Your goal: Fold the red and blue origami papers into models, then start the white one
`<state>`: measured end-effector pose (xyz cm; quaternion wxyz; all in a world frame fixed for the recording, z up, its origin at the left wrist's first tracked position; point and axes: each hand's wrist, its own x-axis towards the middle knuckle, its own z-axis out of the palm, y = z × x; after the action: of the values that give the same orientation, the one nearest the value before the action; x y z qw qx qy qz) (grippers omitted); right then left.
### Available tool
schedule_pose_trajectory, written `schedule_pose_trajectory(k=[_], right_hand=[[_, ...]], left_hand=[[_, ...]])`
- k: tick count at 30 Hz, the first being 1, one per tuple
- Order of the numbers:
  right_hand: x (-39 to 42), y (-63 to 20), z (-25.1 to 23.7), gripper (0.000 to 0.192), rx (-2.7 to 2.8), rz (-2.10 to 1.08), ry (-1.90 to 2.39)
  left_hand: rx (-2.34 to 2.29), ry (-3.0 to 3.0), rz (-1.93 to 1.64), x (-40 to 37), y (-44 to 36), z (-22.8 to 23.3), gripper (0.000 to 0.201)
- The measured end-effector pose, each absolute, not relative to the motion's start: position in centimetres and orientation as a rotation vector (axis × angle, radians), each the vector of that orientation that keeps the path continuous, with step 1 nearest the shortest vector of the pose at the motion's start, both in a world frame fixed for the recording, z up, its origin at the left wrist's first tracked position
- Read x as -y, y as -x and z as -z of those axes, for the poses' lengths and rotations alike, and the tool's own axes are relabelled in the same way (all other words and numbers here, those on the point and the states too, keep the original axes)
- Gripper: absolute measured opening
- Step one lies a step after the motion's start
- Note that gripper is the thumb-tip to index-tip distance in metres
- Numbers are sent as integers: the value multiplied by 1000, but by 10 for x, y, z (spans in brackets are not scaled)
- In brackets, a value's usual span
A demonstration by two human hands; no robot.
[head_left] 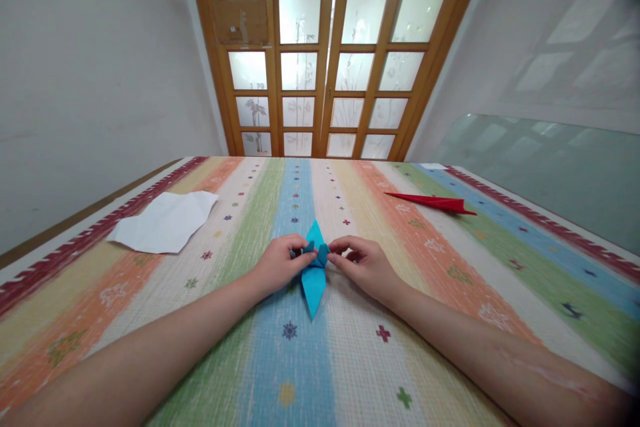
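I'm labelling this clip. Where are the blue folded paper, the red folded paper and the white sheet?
blue folded paper (313,283), head view, lower pointed flap.
red folded paper (434,201), head view, middle of body.
white sheet (165,221), head view, centre.

Soft daylight comes through the frosted door (330,73); shadows are faint. Edges bow; the top right corner darkens.

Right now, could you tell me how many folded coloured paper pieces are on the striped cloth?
2. The blue folded paper is at the middle, pinched by the left hand and right hand. The red folded paper lies far right, untouched. The white sheet at left looks unfolded.
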<state>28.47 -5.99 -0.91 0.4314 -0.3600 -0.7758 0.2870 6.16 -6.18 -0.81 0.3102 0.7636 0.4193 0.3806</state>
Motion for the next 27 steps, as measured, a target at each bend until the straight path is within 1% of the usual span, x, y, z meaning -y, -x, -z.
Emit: schedule_pose_trajectory(k=[6,17,23,25,27], right_hand=[[59,-285,12,14,1860,-814,945],[63,-285,10,14,1770,-909,910],[64,-285,10,14,1828,-900,874],[65,-284,9,20,1867,-889,848],[66,-282,8,35,1911,-882,849]], left_hand=[[-1104,-2077,-1009,64,-62,9,13],[-1161,-2034,-1025,63,-62,8,16],[-1135,-2058,-1019,64,-62,8,15],[-1126,-2089,-1023,65,-62,7,14],[-1114,-2109,-1035,66,-63,6,12]])
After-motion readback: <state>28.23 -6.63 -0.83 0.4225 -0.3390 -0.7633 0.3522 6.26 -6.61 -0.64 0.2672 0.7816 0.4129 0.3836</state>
